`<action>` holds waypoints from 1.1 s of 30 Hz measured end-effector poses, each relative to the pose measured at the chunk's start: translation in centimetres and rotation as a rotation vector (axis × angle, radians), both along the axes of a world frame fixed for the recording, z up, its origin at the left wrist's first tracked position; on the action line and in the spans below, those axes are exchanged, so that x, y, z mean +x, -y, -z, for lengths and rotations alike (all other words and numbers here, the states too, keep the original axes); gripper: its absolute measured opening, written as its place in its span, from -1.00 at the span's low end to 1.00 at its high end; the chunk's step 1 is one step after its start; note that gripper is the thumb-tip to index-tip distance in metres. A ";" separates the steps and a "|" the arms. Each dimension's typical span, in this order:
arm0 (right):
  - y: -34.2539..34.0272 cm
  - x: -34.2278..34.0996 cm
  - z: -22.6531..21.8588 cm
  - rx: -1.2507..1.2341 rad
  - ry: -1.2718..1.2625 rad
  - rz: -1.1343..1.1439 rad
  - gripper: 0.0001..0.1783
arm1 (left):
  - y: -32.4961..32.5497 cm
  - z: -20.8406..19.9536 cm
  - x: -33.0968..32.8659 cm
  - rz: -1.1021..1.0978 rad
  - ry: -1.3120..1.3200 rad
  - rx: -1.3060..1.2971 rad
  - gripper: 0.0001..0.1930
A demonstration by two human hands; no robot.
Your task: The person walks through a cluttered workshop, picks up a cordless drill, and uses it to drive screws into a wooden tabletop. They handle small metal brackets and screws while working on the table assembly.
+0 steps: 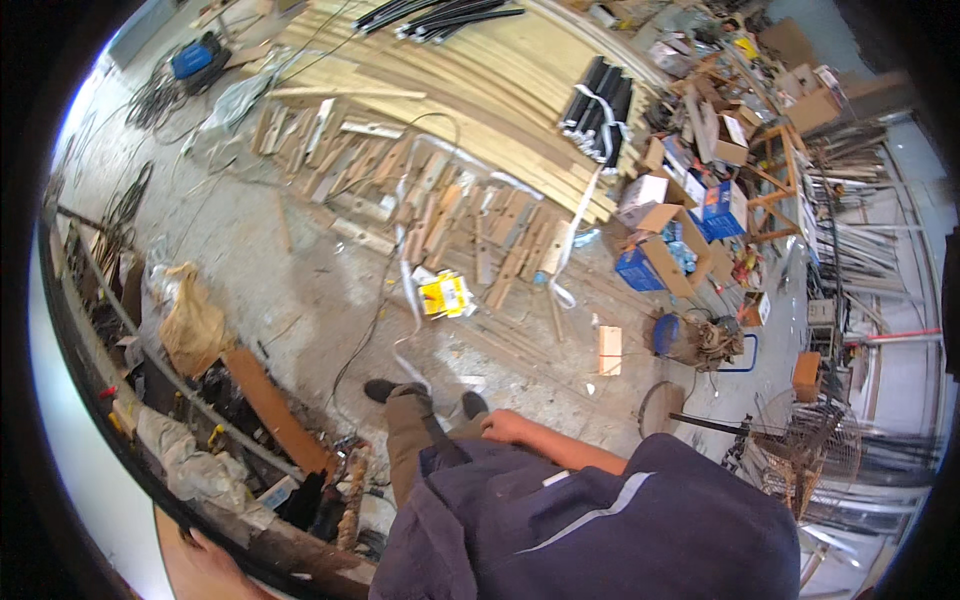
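Note:
My right hand hangs in front of my dark jacket, above my shoes on the floor. Its fingers are loosely curled, and I see nothing in them. At the lower left, my left hand is beside the dark edge of a pale panel. Its fingers are blurred and partly hidden, so I cannot make out whether they grip that edge. Below the panel's edge stands a rack or bin of scraps, with a crumpled tan bag and a brown board.
Ahead lie many short wood pieces and a stack of long planks bearing bundled black tubes. A yellow-and-white packet and cables lie on the floor. Cardboard boxes, a fan and a blue-framed cart stand right.

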State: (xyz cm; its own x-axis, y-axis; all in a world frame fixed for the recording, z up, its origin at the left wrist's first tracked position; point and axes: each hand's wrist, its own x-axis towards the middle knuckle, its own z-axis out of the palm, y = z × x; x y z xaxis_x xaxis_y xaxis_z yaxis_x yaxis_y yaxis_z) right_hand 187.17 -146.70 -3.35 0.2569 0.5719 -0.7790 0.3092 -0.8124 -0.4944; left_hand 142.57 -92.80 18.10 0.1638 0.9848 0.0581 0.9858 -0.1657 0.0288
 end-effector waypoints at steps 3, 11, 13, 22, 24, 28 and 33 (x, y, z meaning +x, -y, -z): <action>4.0 -0.5 1.1 0.079 0.032 0.002 -0.60 | 7.1 0.7 -7.1 -0.123 -0.156 0.095 -0.52; 28.2 0.4 8.5 -0.007 0.213 -0.133 -0.65 | 27.9 1.7 -5.4 -0.164 -0.177 -0.187 -0.42; 25.0 0.7 6.1 -0.124 0.050 -0.111 -0.64 | 30.9 -2.9 -3.1 0.027 -0.070 0.208 -0.56; 26.6 -2.5 2.7 -0.198 -0.213 0.336 -0.51 | 30.5 -2.3 -7.1 -0.133 -0.076 0.273 -0.48; 30.1 0.1 5.1 -0.128 -0.010 0.140 -0.48 | 30.7 -0.1 -0.7 -0.181 0.310 0.125 -0.42; 26.6 1.7 6.3 -0.023 -0.024 -0.072 -0.40 | 28.4 -0.5 -4.5 0.140 -0.190 0.426 -0.52; 21.1 2.9 -0.4 -0.154 -0.260 -0.085 -0.72 | 30.1 -2.1 -1.7 -0.132 0.253 0.377 -0.43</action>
State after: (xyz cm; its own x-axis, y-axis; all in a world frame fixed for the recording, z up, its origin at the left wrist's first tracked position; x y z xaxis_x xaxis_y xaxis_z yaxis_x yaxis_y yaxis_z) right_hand 190.04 -167.82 -2.95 -0.0058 0.4528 -0.8916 0.2585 -0.8606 -0.4388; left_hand 140.84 -122.88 20.19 -0.0266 0.8989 0.4373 0.9689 -0.0844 0.2325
